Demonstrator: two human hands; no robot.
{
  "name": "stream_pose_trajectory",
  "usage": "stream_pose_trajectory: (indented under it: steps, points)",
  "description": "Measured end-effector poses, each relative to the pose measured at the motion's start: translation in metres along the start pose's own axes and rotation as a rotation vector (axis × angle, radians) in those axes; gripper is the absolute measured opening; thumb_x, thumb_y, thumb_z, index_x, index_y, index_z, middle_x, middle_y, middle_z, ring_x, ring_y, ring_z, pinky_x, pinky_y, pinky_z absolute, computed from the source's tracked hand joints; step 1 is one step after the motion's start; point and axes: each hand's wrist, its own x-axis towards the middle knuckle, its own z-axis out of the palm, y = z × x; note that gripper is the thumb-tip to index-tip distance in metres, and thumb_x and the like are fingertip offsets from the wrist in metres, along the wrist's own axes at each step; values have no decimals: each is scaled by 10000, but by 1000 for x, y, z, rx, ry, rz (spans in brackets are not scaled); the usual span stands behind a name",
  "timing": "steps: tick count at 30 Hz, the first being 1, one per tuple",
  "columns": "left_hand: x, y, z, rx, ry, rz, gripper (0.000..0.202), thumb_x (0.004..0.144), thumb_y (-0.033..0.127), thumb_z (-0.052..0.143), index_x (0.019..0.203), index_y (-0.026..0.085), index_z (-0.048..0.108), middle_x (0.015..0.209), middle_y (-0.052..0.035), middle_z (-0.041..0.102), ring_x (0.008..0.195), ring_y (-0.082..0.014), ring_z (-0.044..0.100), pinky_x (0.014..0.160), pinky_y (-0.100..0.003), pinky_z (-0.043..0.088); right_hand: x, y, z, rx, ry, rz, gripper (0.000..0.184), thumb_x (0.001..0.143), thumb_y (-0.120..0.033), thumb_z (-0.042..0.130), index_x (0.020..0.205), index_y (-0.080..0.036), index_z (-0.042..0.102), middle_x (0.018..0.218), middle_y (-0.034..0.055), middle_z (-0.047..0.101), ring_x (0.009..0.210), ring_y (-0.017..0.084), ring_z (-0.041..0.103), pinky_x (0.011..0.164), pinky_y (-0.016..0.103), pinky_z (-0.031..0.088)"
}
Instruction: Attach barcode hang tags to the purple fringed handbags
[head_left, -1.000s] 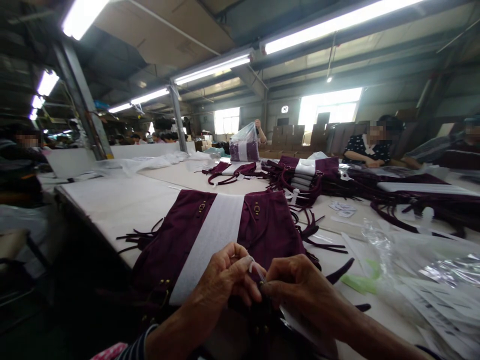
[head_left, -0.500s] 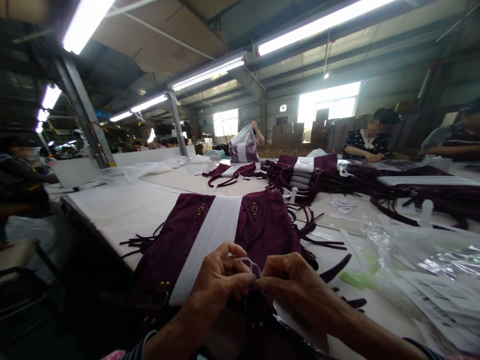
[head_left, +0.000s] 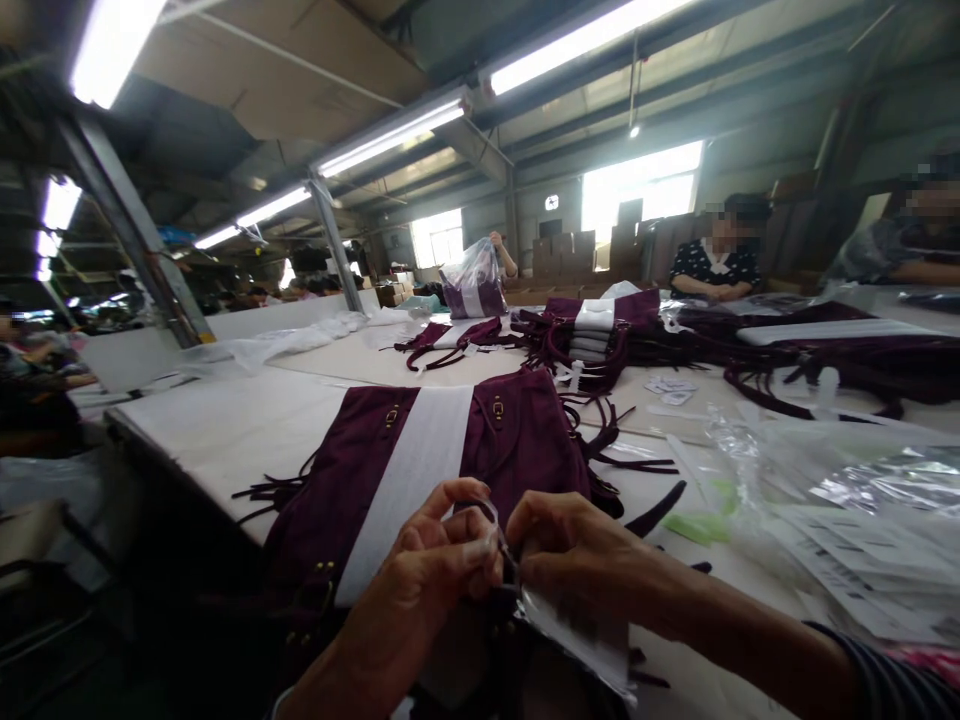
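The left hand and right hand pinch their fingers closed on a thin clear plastic loop, with a white paper tag just below, over a purple fringed bag lying on a white table.

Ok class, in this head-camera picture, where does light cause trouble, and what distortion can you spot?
Head view: the fluorescent tube and far window blow out white; the wide lens bends the steel column; the left hand and right hand sit dim, deep shadow beneath them.
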Motion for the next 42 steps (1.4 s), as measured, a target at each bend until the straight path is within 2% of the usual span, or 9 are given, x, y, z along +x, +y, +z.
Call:
stream_pose_trajectory:
  steps: [3,9,14,18,23,26,31,37,42]
  points:
    - [-3,-2,-6,-101,20,-7,453,777,144,739,1178,200,538,805,1,647,594,-71,536,602,-211,390,-12,-3,-3,209,-56,81,274,710,-180,697,979,-158,647,671,-53,540,562,70,386,522,195,288]
    - [-9,-7,-14,-142,56,45,546,790,104,715,1291,167,506,981,-114,738,644,-94,605,706,-257,482,-26,8,-6,354,-142,180,188,720,-208,605,820,-110,730,604,-5,560,492,74,448,476,179,330]
    - [-7,-7,-8,-68,174,14,731,773,103,746,1412,263,429,1095,-91,728,503,-57,588,506,-180,419,-23,15,-6,460,-160,148,308,719,-183,613,982,-93,746,825,90,719,609,105,597,585,196,464]
    - [-8,-7,-1,-10,268,-23,862,715,141,837,1448,302,413,1062,-55,725,428,-44,579,440,-159,380,-19,12,2,275,-80,87,299,776,-358,772,966,-133,721,768,60,715,604,121,633,494,155,438]
    - [-5,-14,3,-55,337,53,983,670,311,918,1486,222,377,942,-87,749,538,-85,618,425,-135,355,-13,13,6,108,-46,50,416,882,-533,649,874,-123,722,671,16,632,447,71,558,378,132,333]
    - [0,-26,4,-66,422,112,971,667,413,910,1468,179,415,862,-89,744,591,-108,616,424,-132,337,-10,9,1,-1,-79,85,418,912,-497,615,768,-114,698,563,-5,584,383,53,481,371,135,346]
    - [7,-44,9,1,552,254,980,638,456,913,1452,172,449,641,26,658,394,-31,439,406,-134,337,6,-7,-15,-111,-287,213,331,903,-447,609,792,-140,665,502,-39,568,324,51,421,334,132,380]
    - [9,-52,23,19,668,365,979,653,360,909,1487,233,411,781,-27,739,541,-105,618,536,-175,498,31,-30,-22,-358,-482,280,152,832,-249,568,739,-163,652,458,-55,547,315,77,461,308,136,386]
    - [6,-51,29,138,638,402,914,701,341,868,1486,238,411,810,-20,729,738,-183,711,698,-239,574,37,-37,-19,-598,-545,268,283,820,-224,538,545,-163,559,431,-37,523,303,79,456,287,139,315]
